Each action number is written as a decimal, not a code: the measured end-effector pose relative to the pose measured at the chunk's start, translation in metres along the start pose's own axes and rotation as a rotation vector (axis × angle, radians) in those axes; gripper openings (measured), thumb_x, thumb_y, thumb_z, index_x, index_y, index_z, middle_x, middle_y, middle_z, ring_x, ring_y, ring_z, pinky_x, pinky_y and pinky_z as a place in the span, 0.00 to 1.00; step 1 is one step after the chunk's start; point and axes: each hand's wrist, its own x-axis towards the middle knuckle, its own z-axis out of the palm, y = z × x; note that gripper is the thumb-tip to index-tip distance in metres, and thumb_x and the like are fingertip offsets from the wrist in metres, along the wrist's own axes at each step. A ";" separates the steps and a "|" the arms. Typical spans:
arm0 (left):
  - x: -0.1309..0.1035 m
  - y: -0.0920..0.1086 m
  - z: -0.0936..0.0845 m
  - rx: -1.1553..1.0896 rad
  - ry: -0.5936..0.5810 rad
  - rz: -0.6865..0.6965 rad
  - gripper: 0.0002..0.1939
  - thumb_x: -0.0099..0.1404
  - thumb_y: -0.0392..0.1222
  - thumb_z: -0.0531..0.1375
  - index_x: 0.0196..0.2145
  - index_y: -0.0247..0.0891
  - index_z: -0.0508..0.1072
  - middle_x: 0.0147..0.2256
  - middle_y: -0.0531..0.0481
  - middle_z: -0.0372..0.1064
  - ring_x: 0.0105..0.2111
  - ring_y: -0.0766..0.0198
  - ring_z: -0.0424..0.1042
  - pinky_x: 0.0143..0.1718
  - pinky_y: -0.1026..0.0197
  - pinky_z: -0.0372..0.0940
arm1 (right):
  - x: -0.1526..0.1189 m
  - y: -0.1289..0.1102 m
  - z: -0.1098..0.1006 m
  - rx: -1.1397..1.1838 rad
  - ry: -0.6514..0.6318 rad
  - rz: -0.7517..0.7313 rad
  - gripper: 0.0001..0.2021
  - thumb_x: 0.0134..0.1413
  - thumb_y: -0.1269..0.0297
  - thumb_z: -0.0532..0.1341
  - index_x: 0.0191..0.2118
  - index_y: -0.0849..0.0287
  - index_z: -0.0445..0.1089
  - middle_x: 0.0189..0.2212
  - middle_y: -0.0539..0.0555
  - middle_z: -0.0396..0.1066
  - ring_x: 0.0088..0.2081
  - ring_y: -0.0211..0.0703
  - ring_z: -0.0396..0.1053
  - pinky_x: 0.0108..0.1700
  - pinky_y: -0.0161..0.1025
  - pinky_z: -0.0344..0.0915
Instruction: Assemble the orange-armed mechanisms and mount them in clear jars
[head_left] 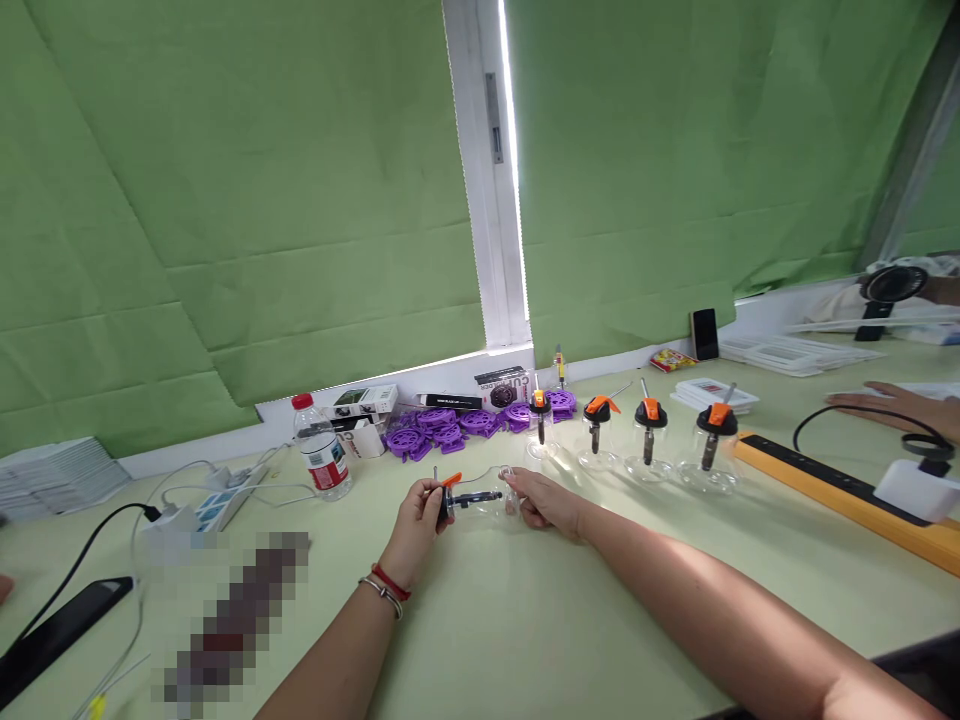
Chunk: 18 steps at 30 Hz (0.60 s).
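Observation:
A clear bottle (pixel 480 500) with a black cap, an orange lever and a dark rod inside lies on its side between my hands above the table. My left hand (pixel 415 522) is closed around its black-capped end. At the other end, the fingers of my right hand (pixel 546 502) grip the clear base. Several similar clear bottles stand upright in a row to the right, among them one bottle (pixel 596 436) near my right hand and another bottle (pixel 709 450) farther along.
Purple plastic parts (pixel 439 430) lie behind my hands, beside small boxes (pixel 367 400). A red-capped water bottle (pixel 322 450) stands left. An orange power strip (pixel 832 495) lies right, near another person's hand (pixel 892 408). Cables and a phone (pixel 67 625) lie left on the table (pixel 480 630).

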 end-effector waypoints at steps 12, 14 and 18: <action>-0.008 0.015 -0.002 -0.056 0.024 0.248 0.31 0.59 0.54 0.60 0.55 0.42 0.53 0.48 0.43 0.66 0.40 0.64 0.68 0.41 0.62 0.63 | 0.002 0.011 0.013 0.122 -0.180 -0.008 0.32 0.57 0.44 0.52 0.62 0.51 0.44 0.36 0.55 0.71 0.29 0.41 0.73 0.20 0.30 0.57; -0.009 0.014 0.001 -0.035 -0.010 0.280 0.34 0.57 0.50 0.63 0.55 0.43 0.52 0.50 0.43 0.65 0.44 0.63 0.67 0.44 0.61 0.62 | 0.002 0.015 0.016 0.122 -0.202 -0.054 0.33 0.55 0.45 0.55 0.62 0.51 0.45 0.39 0.56 0.69 0.34 0.42 0.72 0.25 0.33 0.63; -0.009 0.008 0.005 0.045 -0.027 0.295 0.32 0.55 0.46 0.65 0.53 0.42 0.56 0.51 0.43 0.63 0.46 0.60 0.66 0.44 0.60 0.62 | 0.001 0.020 0.017 -0.011 -0.148 -0.111 0.38 0.52 0.49 0.61 0.64 0.49 0.43 0.41 0.54 0.66 0.35 0.40 0.69 0.32 0.37 0.66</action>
